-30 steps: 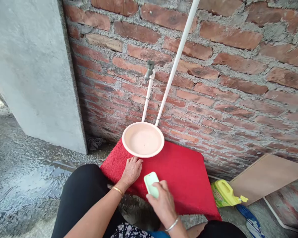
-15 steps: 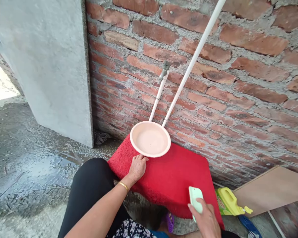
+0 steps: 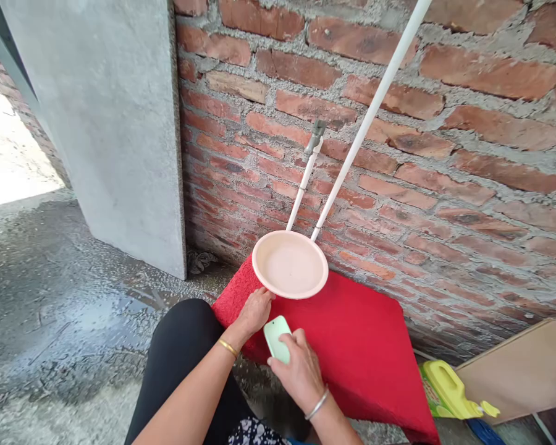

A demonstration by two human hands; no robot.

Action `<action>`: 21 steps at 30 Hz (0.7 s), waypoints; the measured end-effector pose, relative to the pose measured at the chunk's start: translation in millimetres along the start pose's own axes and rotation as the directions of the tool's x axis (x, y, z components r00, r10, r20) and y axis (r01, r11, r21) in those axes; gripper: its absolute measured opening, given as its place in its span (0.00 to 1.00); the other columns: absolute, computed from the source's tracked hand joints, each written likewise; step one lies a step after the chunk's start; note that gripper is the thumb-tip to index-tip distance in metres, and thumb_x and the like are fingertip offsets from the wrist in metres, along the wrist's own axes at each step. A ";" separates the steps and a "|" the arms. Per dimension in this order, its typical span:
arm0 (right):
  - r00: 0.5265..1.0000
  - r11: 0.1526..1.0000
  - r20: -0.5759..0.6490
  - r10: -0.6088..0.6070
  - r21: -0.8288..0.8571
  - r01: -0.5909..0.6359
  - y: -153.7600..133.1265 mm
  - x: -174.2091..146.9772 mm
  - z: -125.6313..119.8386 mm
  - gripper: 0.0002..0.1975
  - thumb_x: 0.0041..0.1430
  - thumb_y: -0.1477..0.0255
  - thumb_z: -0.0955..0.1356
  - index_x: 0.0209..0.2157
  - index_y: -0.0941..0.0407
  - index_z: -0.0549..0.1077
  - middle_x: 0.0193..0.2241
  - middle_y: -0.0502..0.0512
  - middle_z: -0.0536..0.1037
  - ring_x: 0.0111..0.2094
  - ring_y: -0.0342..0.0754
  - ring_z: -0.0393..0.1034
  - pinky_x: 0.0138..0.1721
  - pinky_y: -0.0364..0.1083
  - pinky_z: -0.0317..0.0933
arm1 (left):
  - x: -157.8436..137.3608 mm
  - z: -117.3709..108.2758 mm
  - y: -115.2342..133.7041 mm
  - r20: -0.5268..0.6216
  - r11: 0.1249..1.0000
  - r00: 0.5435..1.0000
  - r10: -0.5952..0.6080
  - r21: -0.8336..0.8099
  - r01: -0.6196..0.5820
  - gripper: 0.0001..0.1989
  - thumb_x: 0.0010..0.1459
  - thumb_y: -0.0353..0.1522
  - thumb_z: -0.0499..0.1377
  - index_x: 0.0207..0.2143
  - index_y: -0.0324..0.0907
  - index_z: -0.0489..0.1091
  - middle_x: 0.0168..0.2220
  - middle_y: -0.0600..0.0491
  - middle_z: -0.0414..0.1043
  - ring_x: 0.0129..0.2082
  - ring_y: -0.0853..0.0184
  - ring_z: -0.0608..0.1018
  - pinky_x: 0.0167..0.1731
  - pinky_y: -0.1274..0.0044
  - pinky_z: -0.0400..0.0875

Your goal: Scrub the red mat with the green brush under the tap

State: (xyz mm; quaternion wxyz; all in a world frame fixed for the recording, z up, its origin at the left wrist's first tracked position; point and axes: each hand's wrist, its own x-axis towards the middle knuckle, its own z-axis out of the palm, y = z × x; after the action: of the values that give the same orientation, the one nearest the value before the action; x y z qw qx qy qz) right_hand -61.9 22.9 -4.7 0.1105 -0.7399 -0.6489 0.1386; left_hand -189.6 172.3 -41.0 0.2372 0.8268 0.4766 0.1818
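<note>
A pale pink basin [image 3: 290,298] stands on a thick red cloth [image 3: 356,346], against the brick wall. The cloth covers a low surface in front of my knees. At the near left rim of the basin is my left hand [image 3: 254,311], its fingers closed at the edge; the fingertips are partly hidden. My right hand [image 3: 301,366] grips a pale green oblong brush [image 3: 276,330] with a small hole at its far end. Its underside cannot be seen. The brush is over the cloth's near edge, just right of my left hand and apart from the basin.
A grey tap [image 3: 315,136] on a white pipe rises behind the basin, beside a longer white pipe [image 3: 370,111]. A grey slab [image 3: 120,136] stands at left over wet floor [image 3: 88,315]. At right are a yellow jug [image 3: 449,389] and a tan board [image 3: 519,371].
My right hand has carried the green brush left across the red cloth, close to my left hand. My left hand stays at the basin rim. The view has shifted slightly.
</note>
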 end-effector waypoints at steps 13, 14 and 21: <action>0.870 0.876 -0.118 0.479 0.134 -0.464 158.2 -42.6 -35.8 0.22 0.53 0.54 0.66 0.45 0.50 0.76 0.38 0.56 0.72 0.42 0.56 0.75 0.46 0.51 0.66 | 4.5 -1.9 -0.7 0.067 1.000 0.997 -0.029 0.014 0.028 0.18 0.64 0.22 0.49 0.47 0.42 0.74 0.51 0.46 0.75 0.51 0.61 0.76 0.52 0.69 0.68; 0.830 0.840 -0.140 0.540 0.155 -0.520 182.3 -53.1 -41.9 0.24 0.51 0.51 0.66 0.45 0.50 0.76 0.37 0.57 0.73 0.42 0.58 0.75 0.47 0.54 0.66 | 4.2 -2.3 -0.5 0.069 0.999 0.997 -0.033 0.024 0.031 0.18 0.64 0.22 0.49 0.47 0.42 0.74 0.51 0.46 0.75 0.50 0.61 0.76 0.52 0.69 0.68; 0.679 0.743 -0.337 0.652 0.104 -0.661 270.8 -98.2 -70.4 0.20 0.49 0.48 0.65 0.37 0.46 0.76 0.27 0.61 0.71 0.36 0.68 0.74 0.41 0.63 0.65 | 1.9 -8.5 5.2 0.066 0.989 0.994 -0.087 0.125 0.078 0.18 0.65 0.24 0.47 0.48 0.42 0.74 0.52 0.45 0.74 0.51 0.58 0.74 0.51 0.66 0.65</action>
State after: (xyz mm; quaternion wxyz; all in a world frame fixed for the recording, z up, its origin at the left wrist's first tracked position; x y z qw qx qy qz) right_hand 202.6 -109.4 -25.7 0.1577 -0.9367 -0.3116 0.0257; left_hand -189.6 173.5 -30.9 0.2103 0.8253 0.5119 0.1126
